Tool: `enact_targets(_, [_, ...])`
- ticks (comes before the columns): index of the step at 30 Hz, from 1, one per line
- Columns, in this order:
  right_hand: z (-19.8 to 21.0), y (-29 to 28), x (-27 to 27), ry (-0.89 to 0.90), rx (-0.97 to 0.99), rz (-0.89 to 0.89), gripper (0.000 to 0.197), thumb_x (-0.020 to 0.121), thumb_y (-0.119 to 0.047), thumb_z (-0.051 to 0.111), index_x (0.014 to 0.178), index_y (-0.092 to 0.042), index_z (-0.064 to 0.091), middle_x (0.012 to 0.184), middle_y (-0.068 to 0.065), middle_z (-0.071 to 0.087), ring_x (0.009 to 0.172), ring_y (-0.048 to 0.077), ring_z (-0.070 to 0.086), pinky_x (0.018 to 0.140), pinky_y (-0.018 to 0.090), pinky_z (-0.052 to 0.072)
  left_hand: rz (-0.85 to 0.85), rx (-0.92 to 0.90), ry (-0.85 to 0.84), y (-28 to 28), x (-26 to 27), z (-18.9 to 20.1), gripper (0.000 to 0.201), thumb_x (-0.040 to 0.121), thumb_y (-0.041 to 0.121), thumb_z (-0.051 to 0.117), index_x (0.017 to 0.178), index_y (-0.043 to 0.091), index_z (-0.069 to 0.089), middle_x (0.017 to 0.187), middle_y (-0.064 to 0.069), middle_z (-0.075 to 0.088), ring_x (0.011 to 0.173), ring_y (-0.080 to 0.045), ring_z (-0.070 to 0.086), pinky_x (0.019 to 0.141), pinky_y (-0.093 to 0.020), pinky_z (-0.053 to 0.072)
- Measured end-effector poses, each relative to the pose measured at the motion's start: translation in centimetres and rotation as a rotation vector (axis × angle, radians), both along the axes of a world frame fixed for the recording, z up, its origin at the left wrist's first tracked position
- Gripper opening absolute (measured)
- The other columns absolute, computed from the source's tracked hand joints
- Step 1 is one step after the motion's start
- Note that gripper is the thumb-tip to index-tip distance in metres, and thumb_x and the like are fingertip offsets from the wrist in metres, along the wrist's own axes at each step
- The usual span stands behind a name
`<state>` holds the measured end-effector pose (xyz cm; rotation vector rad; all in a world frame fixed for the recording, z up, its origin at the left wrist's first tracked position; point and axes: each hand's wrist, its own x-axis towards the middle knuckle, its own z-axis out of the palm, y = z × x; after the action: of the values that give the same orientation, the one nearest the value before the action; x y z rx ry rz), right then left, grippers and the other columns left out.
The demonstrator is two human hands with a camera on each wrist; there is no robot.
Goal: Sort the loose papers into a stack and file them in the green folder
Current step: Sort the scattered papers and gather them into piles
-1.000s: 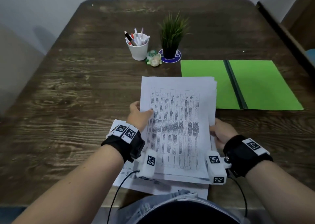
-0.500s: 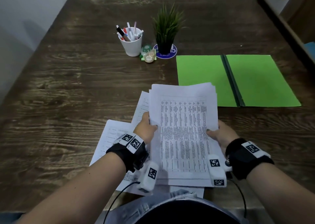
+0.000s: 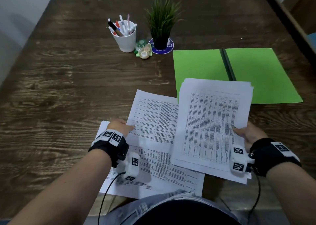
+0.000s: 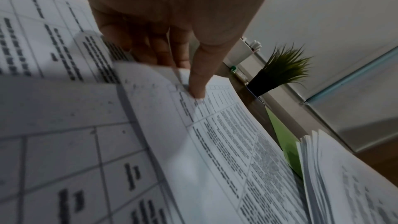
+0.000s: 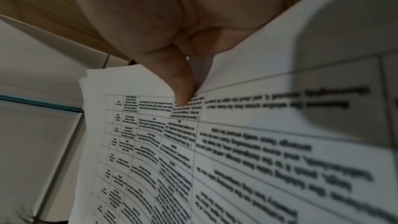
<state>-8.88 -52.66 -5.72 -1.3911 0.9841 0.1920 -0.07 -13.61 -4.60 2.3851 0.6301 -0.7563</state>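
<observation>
The green folder (image 3: pixel 256 74) lies open flat at the right of the wooden table. My right hand (image 3: pixel 248 134) grips a stack of printed papers (image 3: pixel 212 127) by its right edge, thumb on top (image 5: pixel 181 88). The stack (image 5: pixel 237 142) hangs slightly above the table, its far edge over the folder's near left corner. My left hand (image 3: pixel 119 125) pinches the left edge of a loose sheet (image 3: pixel 153 118), thumb (image 4: pixel 197 89) above and fingers below. That sheet (image 4: pixel 215 142) curls up off another loose sheet (image 3: pixel 153 173), which lies at the table's front edge.
A white cup of pens (image 3: pixel 125 36), a small clear and green object (image 3: pixel 143 49) and a potted plant (image 3: pixel 161 24) on a blue coaster stand at the back centre. A wall runs along the left; a dark ledge borders the table's right side.
My left hand has let go of the stack and taken the edge of a loose sheet on the left. My right hand alone has carried the stack to the right, toward the folder.
</observation>
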Motion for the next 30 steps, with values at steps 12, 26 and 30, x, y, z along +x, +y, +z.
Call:
enact_targets(12, [-1.1,-1.5,-0.4,-0.062,0.114,0.011,0.094,0.05,-0.02,0.088,0.133,-0.007,0.047,0.133,0.014,0.054,0.122,0.032,0.049,0.11,0.051,0.031,0.069,0.01,-0.223,2.5,1.4,1.5,0.029,0.095,0.011,0.049,0.123,0.008,0.055,0.112,-0.016,0.065,0.081,-0.026,0.054,0.069,-0.03,0.041])
enact_targets(26, [-2.5,-0.7,-1.7,-0.139,0.201,0.074,0.126,0.028,-0.025,0.094,0.141,-0.01,0.041,0.142,0.012,0.048,0.132,0.032,0.042,0.114,0.052,0.025,-0.14,0.095,-0.079,1.0,-6.9,-1.1,0.015,0.088,0.022,0.055,0.099,0.015,0.049,0.114,-0.009,0.05,0.095,-0.027,0.054,0.077,-0.031,0.043])
enact_targets(30, [-1.4,1.7,-2.0,-0.102,0.196,0.049,0.068,0.077,0.001,0.068,0.14,-0.007,0.042,0.141,0.017,0.047,0.131,0.035,0.043,0.113,0.052,0.027,-0.032,0.086,-0.094,1.0,-8.0,-1.1,0.035,0.077,0.031,0.071,0.094,0.018,0.044,0.112,-0.008,0.048,0.095,-0.026,0.056,0.079,-0.032,0.047])
